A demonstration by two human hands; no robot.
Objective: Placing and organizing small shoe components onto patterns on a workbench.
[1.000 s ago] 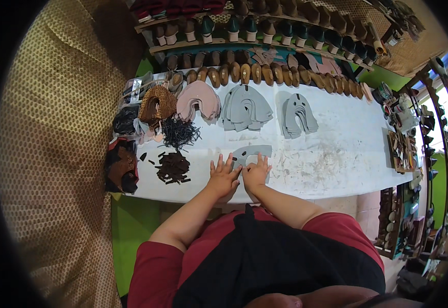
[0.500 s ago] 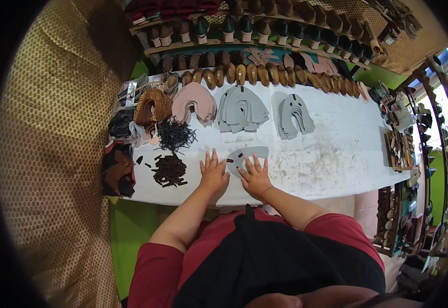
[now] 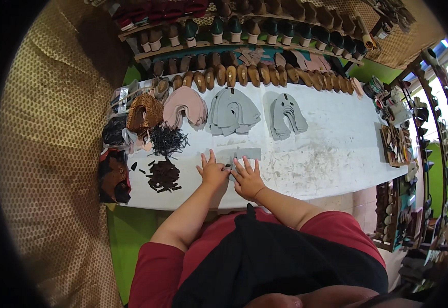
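Note:
A curved grey shoe-upper piece (image 3: 248, 153) lies on the white-covered table in front of me, partly hidden under my hands. My right hand (image 3: 247, 180) lies flat on its near part with the fingers spread. Beside its left end is my left hand (image 3: 214, 172), fingers stretched apart. A small black strip (image 3: 227, 166) shows by the left thumb; whether the thumb presses on it I cannot tell. To the left sits a heap of dark brown strips (image 3: 163, 176), with a tangle of thin black strips (image 3: 168, 141) behind it.
Behind my hands stand stacks of grey uppers (image 3: 224, 120), a smaller grey stack (image 3: 280, 128), pink uppers (image 3: 171, 109) and leopard-print uppers (image 3: 136, 110). Brown shoe lasts (image 3: 242, 75) line the table's back. A tool box (image 3: 394, 146) is at the right edge.
Both hands have come closer together over the grey piece. My right hand has moved slightly left and nearer me, covering more of it. The whole view has shifted slightly.

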